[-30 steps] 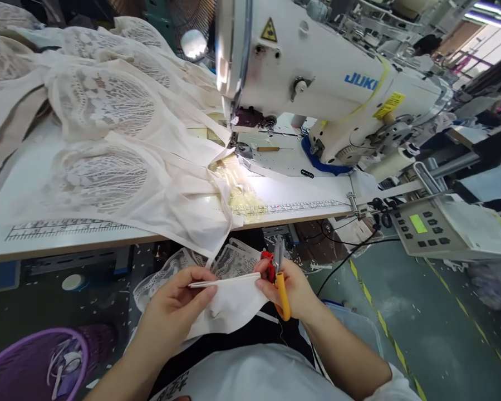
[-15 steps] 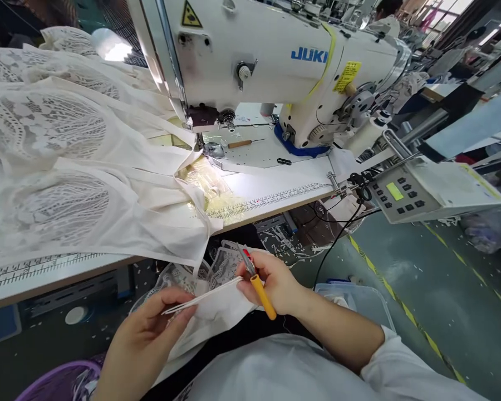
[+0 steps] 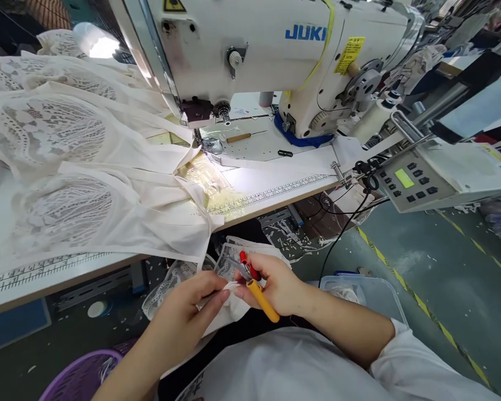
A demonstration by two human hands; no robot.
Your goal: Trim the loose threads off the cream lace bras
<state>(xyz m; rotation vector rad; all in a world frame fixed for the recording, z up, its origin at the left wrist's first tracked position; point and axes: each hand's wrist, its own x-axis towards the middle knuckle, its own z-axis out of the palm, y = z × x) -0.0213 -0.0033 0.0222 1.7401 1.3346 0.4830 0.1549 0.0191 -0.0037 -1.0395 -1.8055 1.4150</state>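
White fabric with lace (image 3: 229,313) hangs over the lap, below the table edge. My left hand (image 3: 196,309) pinches its upper edge between thumb and fingers. Close beside it, my right hand (image 3: 275,284) grips scissors (image 3: 262,299) with one yellow and one red handle, blades pointing up and left. The right thumb and fingertips are also at the fabric edge. A heap of white lace garments (image 3: 67,189) covers the left part of the table, one corner hanging over the front edge.
A JUKI sewing machine (image 3: 250,50) stands on the ruler-marked table (image 3: 275,192). An awl (image 3: 239,137) lies near its needle. A control box (image 3: 417,178) is at the right. Below are a clear plastic bin (image 3: 384,298) and a purple basket (image 3: 77,379).
My left hand has moved right and up along the fabric edge, now close to my right hand. The scissors have turned slightly and more of the red handle shows. The view has shifted a little.
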